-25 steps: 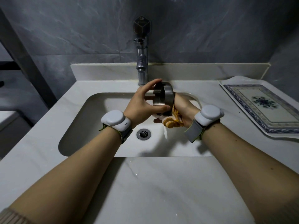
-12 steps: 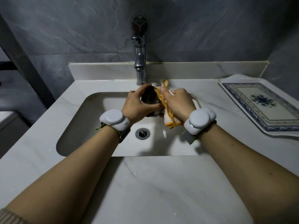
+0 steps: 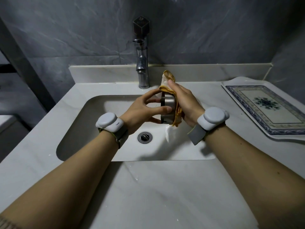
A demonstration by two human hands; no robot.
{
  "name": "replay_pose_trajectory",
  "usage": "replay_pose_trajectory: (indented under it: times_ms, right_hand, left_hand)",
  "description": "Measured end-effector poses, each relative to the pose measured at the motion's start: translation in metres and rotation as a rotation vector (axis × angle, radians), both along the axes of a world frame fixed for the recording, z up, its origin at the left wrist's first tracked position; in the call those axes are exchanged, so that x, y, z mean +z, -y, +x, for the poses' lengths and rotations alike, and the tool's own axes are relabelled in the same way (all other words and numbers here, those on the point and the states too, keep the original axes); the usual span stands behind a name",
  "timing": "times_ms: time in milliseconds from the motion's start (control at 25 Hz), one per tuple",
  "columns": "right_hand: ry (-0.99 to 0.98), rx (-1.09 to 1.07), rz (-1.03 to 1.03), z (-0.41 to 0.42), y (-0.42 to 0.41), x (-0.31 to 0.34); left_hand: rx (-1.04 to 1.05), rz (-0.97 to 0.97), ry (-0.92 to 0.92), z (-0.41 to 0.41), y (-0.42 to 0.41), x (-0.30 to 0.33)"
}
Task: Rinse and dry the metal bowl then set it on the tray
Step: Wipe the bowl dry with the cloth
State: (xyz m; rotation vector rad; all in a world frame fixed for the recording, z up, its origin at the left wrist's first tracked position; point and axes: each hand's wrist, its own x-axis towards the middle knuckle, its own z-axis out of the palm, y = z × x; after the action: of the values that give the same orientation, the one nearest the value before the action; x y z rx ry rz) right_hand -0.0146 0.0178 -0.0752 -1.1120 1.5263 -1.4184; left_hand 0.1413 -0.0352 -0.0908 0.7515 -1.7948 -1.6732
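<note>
Both hands (image 3: 142, 111) (image 3: 184, 104) hold bowl (image 3: 169, 109) and cloth (image 3: 170, 90); no legible writing.

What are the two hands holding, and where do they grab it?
Left hand grips the metal bowl by its rim and side. Right hand presses a yellow cloth against its base.

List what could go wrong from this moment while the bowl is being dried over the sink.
1. The left hand holds the metal bowl on edge by fingertips only; if it is wet it may slip and drop into the sink.
2. The cloth in the right hand hangs down toward the basin, so its loose end could pick up water there and wet the bowl again.
3. The tray sits off to the right, so the bowl must be carried over the counter.
</note>
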Motion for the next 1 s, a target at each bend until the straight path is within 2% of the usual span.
replay_pose_trajectory:
  times_ms: [160, 280, 360, 520, 680, 760, 840, 920, 1000]
  right_hand:
    - [0.187, 0.028, 0.088, -0.002, -0.001, 0.001]
    - [0.281, 0.060, 0.195, -0.003, -0.001, -0.005]
    - [0.314, 0.083, 0.203, -0.003, -0.001, -0.010]
    - [0.347, 0.144, 0.251, 0.006, 0.000, -0.012]
    - [0.335, 0.150, 0.272, 0.012, -0.001, -0.007]
    - [0.215, 0.095, 0.289, 0.011, 0.000, -0.005]
    - [-0.063, 0.008, 0.287, 0.010, 0.000, -0.007]
    - [-0.320, -0.051, 0.192, 0.014, -0.003, -0.007]
    - [-0.441, -0.068, 0.084, 0.019, -0.006, -0.006]
  left_hand:
    - [-0.023, -0.077, -0.053, -0.001, -0.002, 0.001]
    - [0.013, -0.250, -0.012, -0.001, -0.004, 0.001]
    - [0.052, -0.353, 0.019, -0.001, -0.004, 0.000]
    - [0.139, -0.404, 0.035, 0.000, 0.001, 0.000]
    - [0.241, -0.488, 0.128, 0.001, 0.010, -0.005]
    - [0.308, -0.481, 0.158, 0.001, 0.014, -0.008]
    - [0.366, -0.461, 0.183, 0.001, 0.017, -0.009]
    - [0.391, -0.414, 0.177, 0.001, 0.019, -0.010]
    - [0.375, -0.288, 0.125, 0.001, 0.019, -0.010]
